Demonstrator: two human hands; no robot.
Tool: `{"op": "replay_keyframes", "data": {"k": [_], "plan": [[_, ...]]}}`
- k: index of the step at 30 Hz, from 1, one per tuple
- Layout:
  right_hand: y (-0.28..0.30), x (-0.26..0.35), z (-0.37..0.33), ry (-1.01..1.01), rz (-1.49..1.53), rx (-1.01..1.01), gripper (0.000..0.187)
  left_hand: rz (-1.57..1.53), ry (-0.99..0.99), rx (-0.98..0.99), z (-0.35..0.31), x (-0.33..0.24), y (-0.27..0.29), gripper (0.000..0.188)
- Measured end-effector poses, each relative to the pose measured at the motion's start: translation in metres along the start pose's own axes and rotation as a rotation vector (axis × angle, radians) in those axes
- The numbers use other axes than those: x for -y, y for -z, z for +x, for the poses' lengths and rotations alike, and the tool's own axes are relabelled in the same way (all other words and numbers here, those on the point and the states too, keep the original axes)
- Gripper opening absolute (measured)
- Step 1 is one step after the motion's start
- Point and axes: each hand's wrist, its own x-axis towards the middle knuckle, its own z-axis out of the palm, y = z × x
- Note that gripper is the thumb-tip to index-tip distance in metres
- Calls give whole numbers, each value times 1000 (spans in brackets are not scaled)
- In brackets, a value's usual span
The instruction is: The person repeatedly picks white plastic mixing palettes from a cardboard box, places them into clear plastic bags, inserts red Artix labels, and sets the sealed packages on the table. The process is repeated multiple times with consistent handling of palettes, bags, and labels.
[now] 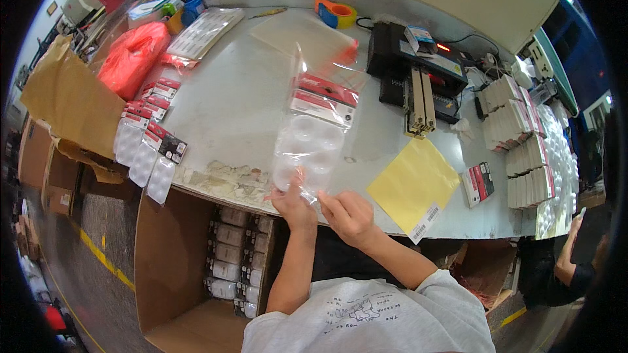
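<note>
A clear plastic bag (292, 85) lies in front of me on the table. Inside it are a white sheet of round domes (313, 137) and a red, black and white header card (325, 99). My left hand (292, 204) grips the bag's near end, a finger lying over the lowest domes. At the near right corner of the same bag, my right hand (348, 214) is closed in a pinch on the plastic. More clear bags (297, 33) lie flat just beyond the packet.
Several finished-looking packets (160, 180) sit at the left edge, by a red plastic bag (134, 59). A black sealing machine (418, 65), yellow sheet (415, 183), loose card (479, 184) and card stacks (517, 144) are on the right. An open carton (176, 268) holding packets stands below.
</note>
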Motion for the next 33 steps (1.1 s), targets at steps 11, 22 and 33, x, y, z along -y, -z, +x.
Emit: {"op": "replay_keyframes", "data": {"k": [11,22,33], "plan": [[-9,2,5,1,96,2,35,294,-147,-87,4,32,13,39],[-14,12,-16,-113,68,89,43,-73,298,-149,27,20,3,48],[-38,-15,-77,-835,290,236,14,-69,429,-139,13,0,-21,65]]}}
